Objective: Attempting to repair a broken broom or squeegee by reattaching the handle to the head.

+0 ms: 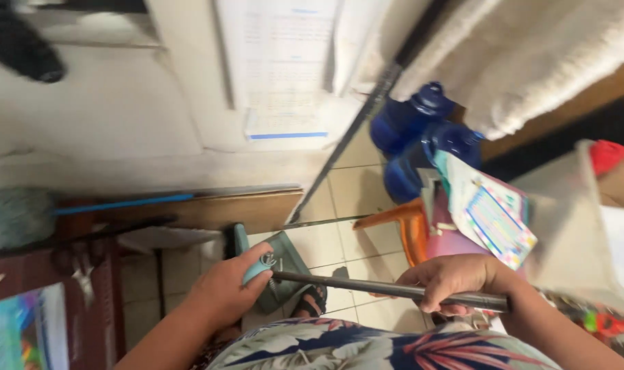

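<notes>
My left hand grips the teal handle of a grey-green dustpan that hangs just above the tiled floor. My right hand is closed around a dark metal pole that runs nearly level from the dustpan handle to the right. Below both hands shows my flower-patterned clothing, and a sandalled foot stands on the tiles under the pole.
Two blue water jugs stand ahead on the beige tiled floor, beside an orange plastic stool. A colourful printed sheet lies to the right. A blue-handled mop and dark wooden furniture are at the left.
</notes>
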